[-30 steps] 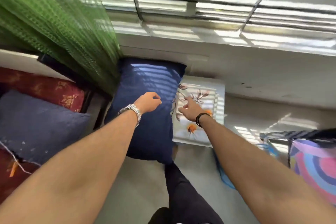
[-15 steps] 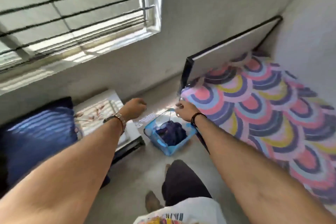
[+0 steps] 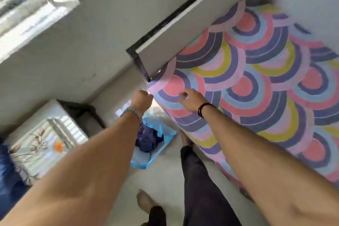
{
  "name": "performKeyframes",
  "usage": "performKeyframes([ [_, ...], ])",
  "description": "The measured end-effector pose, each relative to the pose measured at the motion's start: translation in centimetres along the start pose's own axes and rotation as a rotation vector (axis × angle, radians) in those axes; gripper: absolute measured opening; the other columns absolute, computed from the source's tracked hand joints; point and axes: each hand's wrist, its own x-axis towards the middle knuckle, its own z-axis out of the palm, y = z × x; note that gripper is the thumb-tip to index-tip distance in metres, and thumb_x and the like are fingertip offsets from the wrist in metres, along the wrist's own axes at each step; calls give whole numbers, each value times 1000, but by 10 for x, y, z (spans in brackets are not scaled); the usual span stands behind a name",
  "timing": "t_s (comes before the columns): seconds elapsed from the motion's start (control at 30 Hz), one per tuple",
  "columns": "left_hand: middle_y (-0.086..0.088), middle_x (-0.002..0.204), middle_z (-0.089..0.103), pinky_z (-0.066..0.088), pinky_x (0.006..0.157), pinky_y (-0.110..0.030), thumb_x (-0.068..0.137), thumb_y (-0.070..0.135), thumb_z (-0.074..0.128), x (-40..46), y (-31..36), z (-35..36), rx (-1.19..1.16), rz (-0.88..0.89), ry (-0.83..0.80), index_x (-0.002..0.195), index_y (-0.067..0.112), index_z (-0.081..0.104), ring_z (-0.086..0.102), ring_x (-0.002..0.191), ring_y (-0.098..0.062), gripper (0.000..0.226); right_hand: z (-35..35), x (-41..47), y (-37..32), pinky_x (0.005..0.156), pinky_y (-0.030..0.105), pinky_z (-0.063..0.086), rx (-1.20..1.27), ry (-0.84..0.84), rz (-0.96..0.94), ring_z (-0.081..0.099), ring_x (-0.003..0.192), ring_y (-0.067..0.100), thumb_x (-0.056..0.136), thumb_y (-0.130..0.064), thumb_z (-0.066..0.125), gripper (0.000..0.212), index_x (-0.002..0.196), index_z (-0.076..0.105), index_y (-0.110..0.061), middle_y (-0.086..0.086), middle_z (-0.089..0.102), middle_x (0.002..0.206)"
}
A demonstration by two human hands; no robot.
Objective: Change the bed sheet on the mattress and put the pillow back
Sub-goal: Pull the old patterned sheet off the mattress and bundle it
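Left hand [image 3: 142, 99]: fingers curled into a fist at the corner of the patterned bed sheet [image 3: 256, 86]; whether it pinches fabric cannot be told. Right hand [image 3: 190, 100]: fingers loosely bent over the sheet near that corner, contact unclear through blur. Sheet covers the mattress.

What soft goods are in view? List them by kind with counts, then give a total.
Patterned bed sheet: 1
Dark blue pillow: 1
Floral folded sheet: 1
Dark blue cloth in the blue basket: 1
Total: 4
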Motion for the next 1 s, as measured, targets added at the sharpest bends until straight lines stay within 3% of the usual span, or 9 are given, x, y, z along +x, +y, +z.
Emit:
performKeyframes([
  [0.13, -18, 130, 64, 50, 101, -39, 89, 15, 54, 89, 1, 42, 56, -126, 27, 137, 8, 54, 61, 120, -39, 48, -10, 106, 29, 107, 35, 45, -72, -63, -23, 58, 127, 28, 98, -22, 60, 41, 138, 60, -14, 10, 58, 144],
  [0.23, -20, 129, 63, 49, 102, -41, 83, 16, 53, 140, -6, 64, 92, -111, 55, 141, 11, 50, 61, 121, -39, 59, -15, 163, 53, 112, 38, 42, -142, -99, -43, 54, 133, 30, 96, -28, 65, 52, 145, 53, -19, 11, 52, 149],
  [0.4, -14, 112, 73, 52, 89, -37, 87, 24, 72, 180, -8, 73, 197, -109, 144, 116, 11, 71, 68, 109, -34, 32, -13, 204, 74, 114, 38, 42, -133, -157, -56, 50, 137, 28, 87, -35, 71, 70, 152, 46, -27, 7, 46, 155],
  [0.5, -16, 111, 73, 52, 89, -37, 86, 22, 69, 186, -7, 68, 263, -121, 183, 114, 10, 75, 67, 109, -36, 31, -11, 209, 69, 114, 35, 41, -107, -168, -77, 49, 137, 28, 86, -35, 72, 74, 154, 43, -28, 8, 43, 155],
  [0.67, -19, 113, 73, 55, 91, -34, 89, 22, 62, 186, -4, 54, 163, -249, 305, 109, 2, 74, 68, 109, -35, 30, -17, 204, 63, 100, 29, 44, -82, -44, -63, 58, 126, 24, 89, -34, 68, 54, 142, 57, -29, 2, 59, 141],
  [0.73, -14, 98, 73, 55, 76, -21, 93, 14, 61, 170, 4, 55, 21, -222, 296, 102, -1, 73, 68, 92, -28, 22, -20, 195, 64, 99, 29, 44, -37, -30, -53, 58, 126, 24, 91, -30, 66, 51, 141, 57, -25, 2, 61, 140],
  [0.83, 0, 72, 54, 42, 54, -16, 95, 0, 57, 123, 18, 52, -304, -194, 212, 83, 10, 63, 52, 63, -9, 16, -24, 165, 61, 107, 37, 44, -67, -96, -34, 51, 135, 31, 96, -28, 64, 65, 155, 38, -21, 11, 45, 153],
  [0.93, -3, 83, 62, 52, 73, -14, 102, -1, 40, 74, 42, 41, -584, -175, -164, 98, 6, 62, 67, 68, -2, 23, -35, 119, 49, 107, 44, 46, -87, -84, -72, 50, 135, 37, 94, -19, 67, 88, 163, 14, -26, 13, 29, 160],
  [1.0, -12, 91, 73, 59, 85, -27, 100, 2, 41, 33, 74, 37, -728, -175, -368, 105, -5, 65, 74, 81, -18, 26, -48, 88, 35, 108, 48, 45, -111, -21, -167, 42, 140, 40, 86, -4, 70, 105, 164, 4, -30, 14, 22, 163],
])
